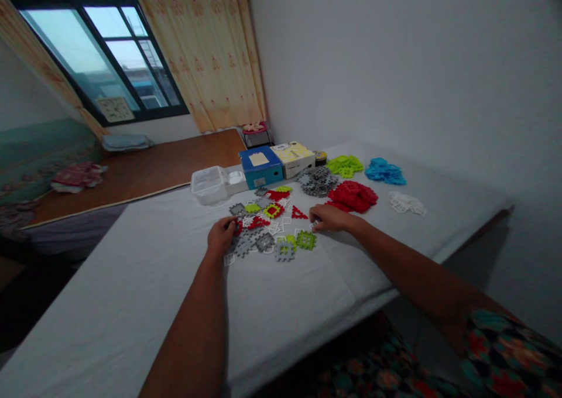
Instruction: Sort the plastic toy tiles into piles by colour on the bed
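My left hand (220, 237) is at the left edge of a loose mix of flat interlocking plastic pieces, its fingers bent in a pinch at a red plastic piece (239, 228). To the right of the mix, my right hand (328, 218) is closed, fingertips down near the cloth; a bit of white shows under them, too small to make out. Between the hands lie grey square pieces (285, 251), a green square piece (306, 240), a red triangle piece (299, 212), a green frame with red (273, 210) and several thin white frames (276, 227).
Behind my right hand are sorted piles: red (353, 196), grey (317, 181), green (345, 165), blue (385, 171) and white (407, 203). A clear plastic tub (208, 185), a blue box (261, 167) and a yellow box (293, 158) line the back of the white-covered table (175, 292). A wall borders the right.
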### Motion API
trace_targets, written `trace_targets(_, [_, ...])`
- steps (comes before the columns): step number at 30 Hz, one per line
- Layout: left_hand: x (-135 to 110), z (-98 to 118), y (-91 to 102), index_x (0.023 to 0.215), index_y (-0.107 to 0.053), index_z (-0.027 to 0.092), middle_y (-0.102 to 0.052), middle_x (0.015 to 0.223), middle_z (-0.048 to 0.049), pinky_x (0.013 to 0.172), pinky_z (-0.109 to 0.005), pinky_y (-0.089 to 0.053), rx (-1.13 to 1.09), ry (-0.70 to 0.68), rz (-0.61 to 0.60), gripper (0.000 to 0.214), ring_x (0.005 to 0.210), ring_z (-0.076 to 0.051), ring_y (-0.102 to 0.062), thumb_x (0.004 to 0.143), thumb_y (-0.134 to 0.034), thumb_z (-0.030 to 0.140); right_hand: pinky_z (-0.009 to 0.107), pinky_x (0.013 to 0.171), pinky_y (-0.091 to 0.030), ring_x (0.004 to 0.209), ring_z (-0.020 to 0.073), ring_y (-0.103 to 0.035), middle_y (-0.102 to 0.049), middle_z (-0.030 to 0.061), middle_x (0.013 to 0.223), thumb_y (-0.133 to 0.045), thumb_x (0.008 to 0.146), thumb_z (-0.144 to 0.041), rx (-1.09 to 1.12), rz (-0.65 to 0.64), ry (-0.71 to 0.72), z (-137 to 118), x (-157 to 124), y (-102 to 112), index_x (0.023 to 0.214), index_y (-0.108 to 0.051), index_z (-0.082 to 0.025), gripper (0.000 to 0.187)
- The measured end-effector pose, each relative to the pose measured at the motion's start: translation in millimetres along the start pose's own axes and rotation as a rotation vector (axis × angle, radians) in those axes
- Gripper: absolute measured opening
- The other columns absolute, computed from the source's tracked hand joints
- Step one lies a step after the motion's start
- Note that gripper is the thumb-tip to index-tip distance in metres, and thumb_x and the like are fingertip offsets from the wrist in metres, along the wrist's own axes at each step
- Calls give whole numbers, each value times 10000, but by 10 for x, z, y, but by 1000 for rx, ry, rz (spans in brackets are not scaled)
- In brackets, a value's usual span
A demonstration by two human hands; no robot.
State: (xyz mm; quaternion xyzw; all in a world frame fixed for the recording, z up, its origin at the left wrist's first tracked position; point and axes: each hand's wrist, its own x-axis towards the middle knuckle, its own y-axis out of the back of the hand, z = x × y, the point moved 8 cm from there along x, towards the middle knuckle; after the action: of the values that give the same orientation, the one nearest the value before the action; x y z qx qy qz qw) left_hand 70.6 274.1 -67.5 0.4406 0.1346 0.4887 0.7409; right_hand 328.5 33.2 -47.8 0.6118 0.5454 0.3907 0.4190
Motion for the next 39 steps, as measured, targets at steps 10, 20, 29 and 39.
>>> trace_targets(10, [42,-82,2,1155,-739,227,-756,1143,-71,845,-328,-525,22,9,-13,406,1031,-247,-694,866,-487,361,300,677,-489,722,185,-647,-713,54,778,-664,790,-457,374,751,-369,1423,-1191,888,799,-667,-187,270])
trace_targets(20, [40,-45,19,1155,-741,210,-753,1155,-84,849,-326,-527,69,21,-12,397,1037,-248,-696,880,-491,350,331,703,-491,755,215,-654,-743,104,877,-598,800,-323,-40,907,-836,2380,-1944,1129,830,-715,-184,184])
trace_targets(29, [-9,26,13,1131,-745,214,-755,1155,-59,900,-312,-511,32,15,-19,375,1074,-217,-680,871,-486,291,304,842,-496,976,218,-671,-722,94,1094,-589,916,-306,61,114,114,-271,-83,227,1117,-709,-192,260])
trace_targets(39, [-2,-51,-61,1165,-736,205,-744,1183,-62,907,-311,-502,-6,21,-13,381,1077,-214,-677,890,-489,295,314,898,-500,1061,252,-636,-602,143,1311,-817,693,-315,53,-244,104,-339,58,-110,1373,-562,-166,742])
